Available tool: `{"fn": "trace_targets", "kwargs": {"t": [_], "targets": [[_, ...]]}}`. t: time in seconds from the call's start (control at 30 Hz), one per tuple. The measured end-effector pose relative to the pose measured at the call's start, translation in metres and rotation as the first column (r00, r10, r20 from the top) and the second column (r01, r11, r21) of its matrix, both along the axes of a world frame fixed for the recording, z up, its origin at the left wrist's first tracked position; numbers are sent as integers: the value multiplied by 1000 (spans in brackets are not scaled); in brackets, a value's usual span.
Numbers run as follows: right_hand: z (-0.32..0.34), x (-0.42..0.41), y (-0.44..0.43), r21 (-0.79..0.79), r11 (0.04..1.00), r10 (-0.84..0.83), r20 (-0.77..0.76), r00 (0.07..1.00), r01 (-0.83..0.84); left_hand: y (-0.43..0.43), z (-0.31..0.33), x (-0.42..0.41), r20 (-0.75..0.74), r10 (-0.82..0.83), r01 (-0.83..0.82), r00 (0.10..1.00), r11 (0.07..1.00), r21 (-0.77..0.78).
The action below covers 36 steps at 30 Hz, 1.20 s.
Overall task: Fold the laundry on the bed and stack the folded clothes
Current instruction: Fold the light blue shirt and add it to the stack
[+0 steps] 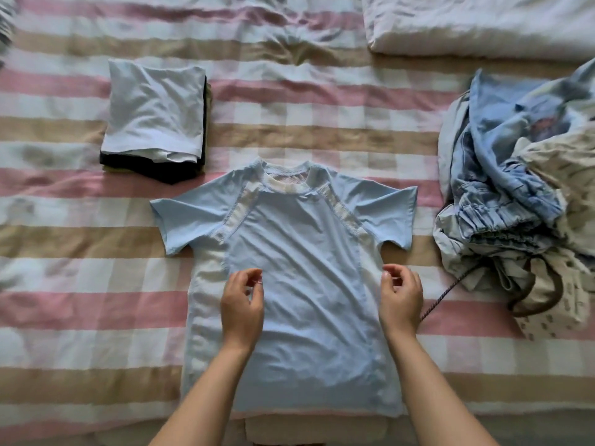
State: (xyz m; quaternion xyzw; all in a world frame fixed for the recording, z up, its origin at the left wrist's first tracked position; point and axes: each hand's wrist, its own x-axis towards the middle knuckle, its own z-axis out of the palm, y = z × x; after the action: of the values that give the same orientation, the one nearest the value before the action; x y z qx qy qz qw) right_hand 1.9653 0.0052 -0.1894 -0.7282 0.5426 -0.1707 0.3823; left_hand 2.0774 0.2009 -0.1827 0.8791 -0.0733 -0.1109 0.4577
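A light blue short-sleeved T-shirt (299, 259) with white side panels lies spread flat on the striped bed, collar away from me. My left hand (242, 305) hovers over its left-middle part, fingers loosely curled, holding nothing. My right hand (401, 299) hovers at the shirt's right edge, fingers also loosely curled and empty. A stack of folded clothes (154, 119), white on top and black below, sits at the upper left. A pile of unfolded laundry (515, 194), blue and cream, lies at the right.
The bedsheet (80, 304) has pink, beige and white stripes. A white duvet or pillow (476, 24) lies at the top right. A dark braided cord (444, 294) trails from the unfolded pile toward my right hand.
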Motion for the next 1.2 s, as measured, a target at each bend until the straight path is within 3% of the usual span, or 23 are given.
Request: {"fn": "trace_targets", "kwargs": {"t": [0.23,0.43,0.6,0.73,0.9,1.0,1.03,1.1,1.2], "targets": [[-20,48,-83,-102,993,-55,-21,998,53,-117,-23,47,124,-231,239,965,969,-59],[-37,66,-128,-163,985,-80,-150,985,55,-219,-34,81,332,-497,476,802,867,150],[-41,79,-139,-145,983,-133,-138,981,113,-263,-49,106,214,-648,535,731,739,408],[-44,74,-146,-132,981,-168,-222,960,141,-275,-55,112,176,-653,509,737,707,491],[-30,66,-145,-111,991,-106,-283,953,77,-278,-54,93,243,-519,395,820,819,416],[-21,47,-127,-97,995,-25,-428,904,-19,-276,-48,69,378,-635,541,674,773,332],[-19,39,-120,-47,998,3,-499,867,-30,-278,-47,63,366,-692,609,622,722,329],[-17,28,-109,79,996,15,-537,843,32,-289,-45,58,213,-752,684,624,657,317],[-20,29,-106,286,932,-124,-321,939,221,-314,-46,56,27,-762,723,647,624,296]]}}
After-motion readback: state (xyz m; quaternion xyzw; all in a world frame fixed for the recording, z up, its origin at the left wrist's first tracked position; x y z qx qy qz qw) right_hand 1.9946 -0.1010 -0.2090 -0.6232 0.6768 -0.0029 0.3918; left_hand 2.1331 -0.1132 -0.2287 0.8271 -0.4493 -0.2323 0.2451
